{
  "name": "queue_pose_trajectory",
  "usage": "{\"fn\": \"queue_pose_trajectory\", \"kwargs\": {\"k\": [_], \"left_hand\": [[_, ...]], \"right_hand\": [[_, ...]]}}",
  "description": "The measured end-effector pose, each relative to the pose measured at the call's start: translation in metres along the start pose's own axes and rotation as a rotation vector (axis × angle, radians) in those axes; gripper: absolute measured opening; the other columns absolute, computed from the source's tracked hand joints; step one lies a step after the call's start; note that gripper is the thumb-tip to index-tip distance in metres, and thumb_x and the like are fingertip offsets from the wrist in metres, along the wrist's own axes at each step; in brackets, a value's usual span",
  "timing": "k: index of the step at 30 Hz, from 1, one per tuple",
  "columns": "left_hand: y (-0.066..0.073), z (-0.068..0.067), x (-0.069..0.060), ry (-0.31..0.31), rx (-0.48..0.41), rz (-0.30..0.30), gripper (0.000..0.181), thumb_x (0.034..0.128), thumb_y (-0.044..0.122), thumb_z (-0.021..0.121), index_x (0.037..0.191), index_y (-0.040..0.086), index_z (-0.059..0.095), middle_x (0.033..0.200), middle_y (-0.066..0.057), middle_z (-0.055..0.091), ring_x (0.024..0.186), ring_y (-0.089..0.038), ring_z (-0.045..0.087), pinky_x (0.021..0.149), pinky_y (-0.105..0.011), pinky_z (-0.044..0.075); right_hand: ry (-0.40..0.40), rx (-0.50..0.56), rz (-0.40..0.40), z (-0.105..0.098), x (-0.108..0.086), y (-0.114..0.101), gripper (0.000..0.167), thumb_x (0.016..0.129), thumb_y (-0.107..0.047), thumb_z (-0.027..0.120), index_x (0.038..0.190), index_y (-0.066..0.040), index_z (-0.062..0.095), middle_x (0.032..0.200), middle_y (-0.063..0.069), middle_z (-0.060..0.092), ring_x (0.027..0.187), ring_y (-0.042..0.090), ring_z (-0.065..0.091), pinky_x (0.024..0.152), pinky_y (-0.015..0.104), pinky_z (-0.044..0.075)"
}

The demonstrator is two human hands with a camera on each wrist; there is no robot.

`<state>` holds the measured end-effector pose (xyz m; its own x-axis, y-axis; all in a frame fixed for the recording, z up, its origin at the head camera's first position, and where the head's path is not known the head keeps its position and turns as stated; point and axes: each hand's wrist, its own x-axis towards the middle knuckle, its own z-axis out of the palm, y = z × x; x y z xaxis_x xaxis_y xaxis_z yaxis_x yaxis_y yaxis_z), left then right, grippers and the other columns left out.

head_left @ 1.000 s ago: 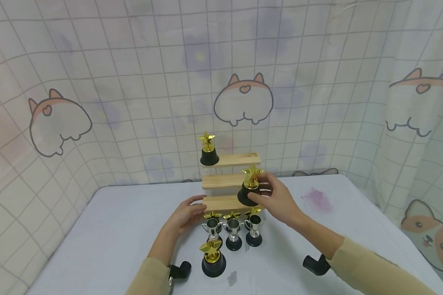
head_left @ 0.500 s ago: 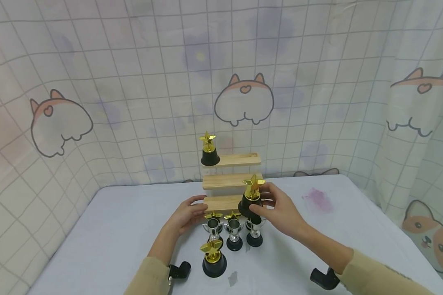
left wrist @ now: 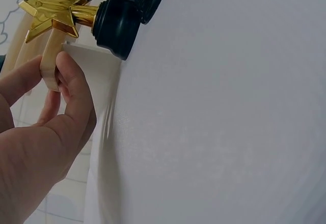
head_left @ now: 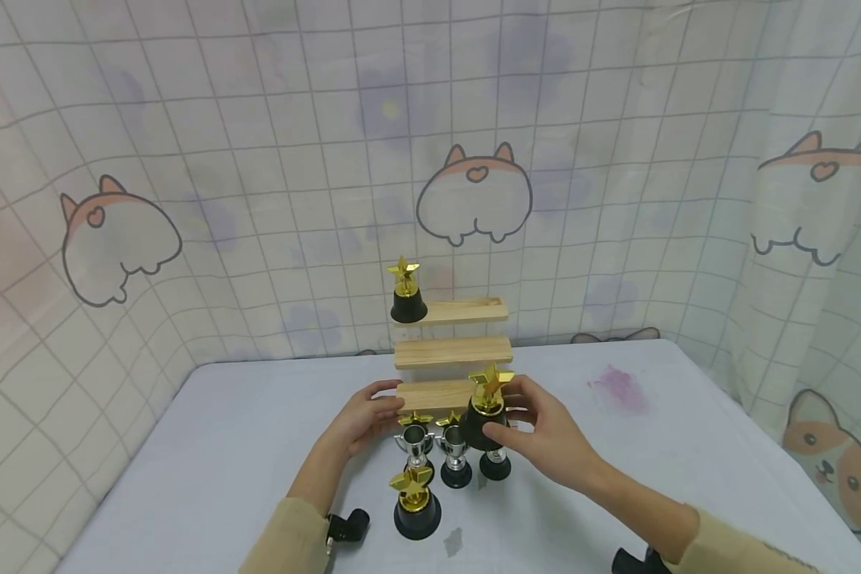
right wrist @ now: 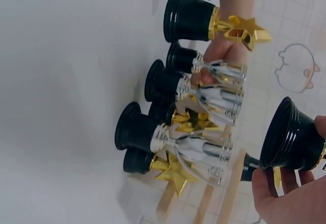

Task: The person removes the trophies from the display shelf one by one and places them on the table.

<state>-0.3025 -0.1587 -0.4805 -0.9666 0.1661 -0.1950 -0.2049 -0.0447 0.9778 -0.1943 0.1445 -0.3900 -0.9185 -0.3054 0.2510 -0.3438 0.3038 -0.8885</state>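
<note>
My right hand [head_left: 548, 434] holds a gold star trophy [head_left: 484, 422] by its black base, above and in front of the lowest step of a three-step wooden display stand [head_left: 430, 396]. In the right wrist view, the underside of that held trophy [right wrist: 293, 135] faces the camera, clear of the table. My left hand [head_left: 362, 418] pinches the left end of the lowest step, its thumb and fingers around the board's end [left wrist: 49, 74] in the left wrist view. Several silver cup trophies [head_left: 454, 442] stand before the stand, with star trophies [head_left: 416, 419] partly hidden behind them.
One star trophy [head_left: 407, 303] stands at the left of the top step. Another star trophy [head_left: 416, 510] stands on the white table [head_left: 258, 446], nearest the person. A patterned curtain [head_left: 294, 239] hangs behind the table.
My right hand has lowered the star trophy from in front of the middle step to below the lowest step's level, now overlapping the right silver cup in view. My left hand stays put.
</note>
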Motion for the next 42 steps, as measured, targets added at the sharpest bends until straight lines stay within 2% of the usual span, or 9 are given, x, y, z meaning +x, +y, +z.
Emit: {"fn": "queue_pose_trajectory", "kwargs": {"k": [4, 16, 25, 31, 37, 42], "left_hand": [[0.0, -0.001, 0.0, -0.002, -0.001, -0.002, 0.057, 0.0968, 0.009, 0.068, 0.148, 0.0, 0.047, 0.129, -0.024, 0.06, 0.1, -0.023, 0.069, 0.09, -0.038, 0.059], [0.0, -0.002, 0.002, -0.005, 0.007, -0.006, 0.056, 0.0971, 0.01, 0.069, 0.148, 0.0, 0.047, 0.128, -0.023, 0.061, 0.1, -0.023, 0.069, 0.092, -0.039, 0.059], [0.0, -0.002, 0.0, -0.005, 0.015, 0.0, 0.059, 0.0976, 0.01, 0.069, 0.149, -0.003, 0.044, 0.128, -0.024, 0.061, 0.103, -0.025, 0.069, 0.092, -0.039, 0.058], [0.001, -0.001, 0.0, -0.004, 0.009, -0.003, 0.057, 0.0975, 0.01, 0.069, 0.148, -0.002, 0.045, 0.127, -0.024, 0.062, 0.102, -0.024, 0.069, 0.093, -0.04, 0.058], [0.0, -0.001, 0.001, 0.003, 0.007, -0.005, 0.056, 0.0969, 0.008, 0.069, 0.147, -0.002, 0.047, 0.126, -0.024, 0.062, 0.1, -0.023, 0.069, 0.092, -0.039, 0.059], [0.0, -0.001, 0.001, 0.001, 0.009, -0.004, 0.056, 0.0969, 0.009, 0.07, 0.147, -0.002, 0.047, 0.127, -0.024, 0.062, 0.101, -0.024, 0.069, 0.092, -0.04, 0.059]], "right_hand": [[-0.017, 0.019, 0.01, 0.004, -0.008, -0.001, 0.046, 0.091, -0.021, 0.081, 0.128, -0.007, 0.058, 0.127, 0.008, 0.062, 0.118, 0.024, 0.06, 0.104, 0.038, 0.051], [-0.067, 0.092, 0.02, 0.014, -0.026, 0.003, 0.047, 0.09, -0.02, 0.081, 0.128, -0.004, 0.057, 0.124, 0.01, 0.063, 0.117, 0.028, 0.06, 0.101, 0.032, 0.053], [-0.102, 0.078, 0.1, 0.023, -0.034, 0.011, 0.049, 0.09, -0.02, 0.082, 0.127, -0.002, 0.056, 0.121, 0.01, 0.063, 0.112, 0.025, 0.061, 0.099, 0.034, 0.054], [-0.139, 0.091, 0.091, 0.028, -0.038, 0.02, 0.046, 0.089, -0.018, 0.082, 0.125, -0.002, 0.057, 0.12, 0.011, 0.063, 0.109, 0.028, 0.063, 0.097, 0.033, 0.055], [-0.175, 0.111, 0.099, 0.034, -0.04, 0.03, 0.044, 0.088, -0.017, 0.082, 0.121, -0.002, 0.057, 0.12, 0.012, 0.064, 0.113, 0.032, 0.062, 0.099, 0.037, 0.055], [-0.19, 0.111, 0.111, 0.038, -0.04, 0.038, 0.044, 0.087, -0.017, 0.083, 0.12, -0.002, 0.057, 0.118, 0.012, 0.064, 0.113, 0.032, 0.061, 0.097, 0.034, 0.055]]}}
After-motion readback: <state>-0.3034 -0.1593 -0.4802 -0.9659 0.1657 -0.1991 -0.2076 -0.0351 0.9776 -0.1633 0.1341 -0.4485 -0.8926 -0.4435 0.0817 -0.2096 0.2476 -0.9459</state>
